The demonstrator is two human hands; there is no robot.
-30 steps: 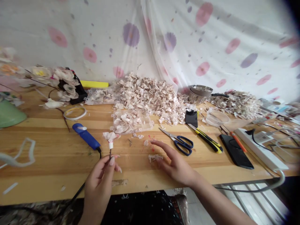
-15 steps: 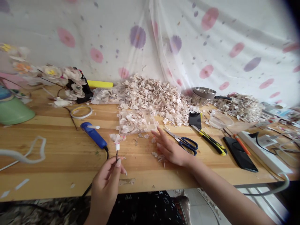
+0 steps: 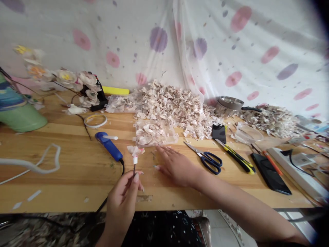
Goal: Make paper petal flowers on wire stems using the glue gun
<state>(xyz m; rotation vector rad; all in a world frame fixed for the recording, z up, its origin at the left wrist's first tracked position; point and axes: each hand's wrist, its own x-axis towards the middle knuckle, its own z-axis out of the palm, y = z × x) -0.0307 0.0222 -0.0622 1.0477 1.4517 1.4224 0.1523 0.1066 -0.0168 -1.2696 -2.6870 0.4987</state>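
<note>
Between the thumb and fingers of my left hand (image 3: 123,199) is the thin dark stem of an artificial flower (image 3: 135,152), held upright. It has pale pinkish petals at the top and a white band just under them. My right hand (image 3: 174,165) lies palm down on the wooden tabletop, fingers stretched out, close to the front of a clear plastic box (image 3: 168,136) with loose petals (image 3: 150,132) in it. Whatever is under that palm is hidden. To the left of the flower rests a blue glue gun (image 3: 109,146) with a white glue stick in it.
Scissors (image 3: 205,157), a yellow-black utility knife (image 3: 238,158), a black phone (image 3: 271,173) and a white power strip (image 3: 295,173) lie to the right. A large petal heap (image 3: 172,106) stands behind the box. A tape roll (image 3: 95,120) and finished flowers (image 3: 88,87) are at the left.
My right hand has slid left and flattened over the small petal scraps on the table. My left hand keeps the flower. The whole view has shifted slightly.
</note>
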